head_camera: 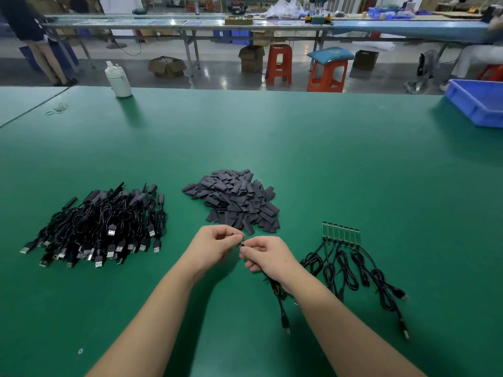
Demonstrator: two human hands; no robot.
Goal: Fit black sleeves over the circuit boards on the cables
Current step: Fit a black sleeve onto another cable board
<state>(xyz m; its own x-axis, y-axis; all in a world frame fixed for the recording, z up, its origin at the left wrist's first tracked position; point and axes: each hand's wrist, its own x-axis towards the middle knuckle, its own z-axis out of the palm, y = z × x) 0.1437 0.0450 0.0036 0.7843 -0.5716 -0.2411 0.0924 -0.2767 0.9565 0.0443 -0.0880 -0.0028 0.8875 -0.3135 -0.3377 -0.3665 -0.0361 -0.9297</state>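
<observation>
A heap of flat black sleeves (234, 200) lies in the middle of the green table (313, 159). Just in front of it my left hand (216, 244) and my right hand (265, 254) meet, fingers curled. My right hand grips a black cable (280, 300) that trails toward me and ends in a USB plug. My left hand pinches something small and dark at the cable's tip; a sleeve or the board, I cannot tell which. To the right, several cables with bare green circuit boards (340, 233) lie in a row. On the left sits a pile of sleeved cables (103, 227).
A white bottle (118, 80) stands at the far left edge of the table. A blue bin (479, 103) sits at the far right. Rubber bands (57, 108) lie far left. Beyond the table are stools, boxes, benches and a standing person.
</observation>
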